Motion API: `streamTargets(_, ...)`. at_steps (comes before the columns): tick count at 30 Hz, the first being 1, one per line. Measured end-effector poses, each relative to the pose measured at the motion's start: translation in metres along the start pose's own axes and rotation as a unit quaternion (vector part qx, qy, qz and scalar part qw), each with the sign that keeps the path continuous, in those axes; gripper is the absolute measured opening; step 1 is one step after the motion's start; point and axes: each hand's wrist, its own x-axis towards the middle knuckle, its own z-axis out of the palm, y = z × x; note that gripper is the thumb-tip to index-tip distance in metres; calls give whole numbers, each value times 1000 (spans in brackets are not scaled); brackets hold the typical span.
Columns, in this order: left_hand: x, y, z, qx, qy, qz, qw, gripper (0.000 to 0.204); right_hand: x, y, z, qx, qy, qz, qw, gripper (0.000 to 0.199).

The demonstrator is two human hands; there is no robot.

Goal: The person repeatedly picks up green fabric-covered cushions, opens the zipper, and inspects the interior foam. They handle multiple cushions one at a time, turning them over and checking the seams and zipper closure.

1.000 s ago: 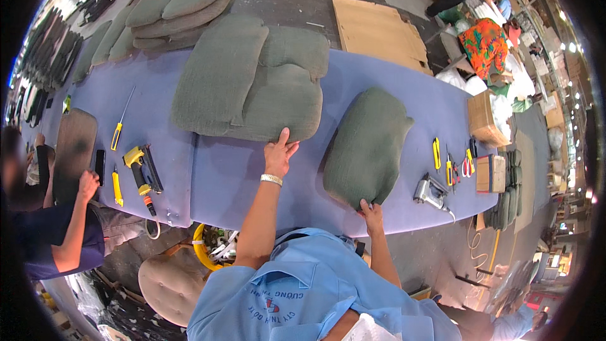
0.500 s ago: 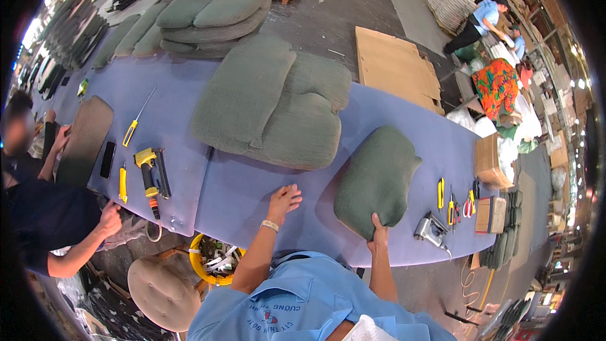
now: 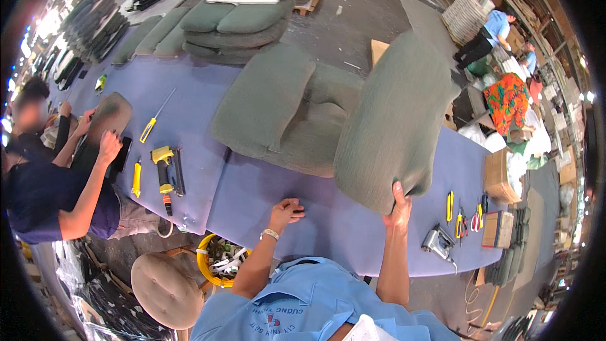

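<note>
My right hand (image 3: 398,209) grips the near lower edge of a dark green upholstered cushion (image 3: 394,120), thumb on top. The cushion is raised and tilted above the right part of the blue-covered table (image 3: 252,192). My left hand (image 3: 288,214) hovers over the table's near side, holding nothing, with its fingers loosely bent. Beyond it lie more green cushions, one cushion (image 3: 262,98) resting over another cushion (image 3: 312,136). The raised cushion covers part of that second one.
Right of me lie a staple gun (image 3: 438,242), a yellow cutter (image 3: 449,206) and screwdrivers beside a small box (image 3: 497,229). On the left are a yellow nail gun (image 3: 165,170) and a long screwdriver (image 3: 156,117). A co-worker (image 3: 69,196) handles another pad. Stacked cushions (image 3: 240,16) stand behind.
My right hand has lifted the cushion off the table and tipped it up, away from me. My left hand stays nearly in place. The co-worker's hand has moved up onto the pad.
</note>
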Motion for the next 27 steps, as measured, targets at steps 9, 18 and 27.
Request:
streamTargets(9, 0, -18, -6, -68, 8, 34, 997, 37, 85, 77, 75, -112, -99, 126, 981, 90)
streamTargets(18, 5, -1, 3, -27, 29, -7, 999, 39, 105, 104, 61, -155, -144, 126, 969, 67)
streamTargets(27, -3, -1, 19, 13, 112, 70, 991, 32, 58, 92, 16, -257, -173, 126, 942, 61)
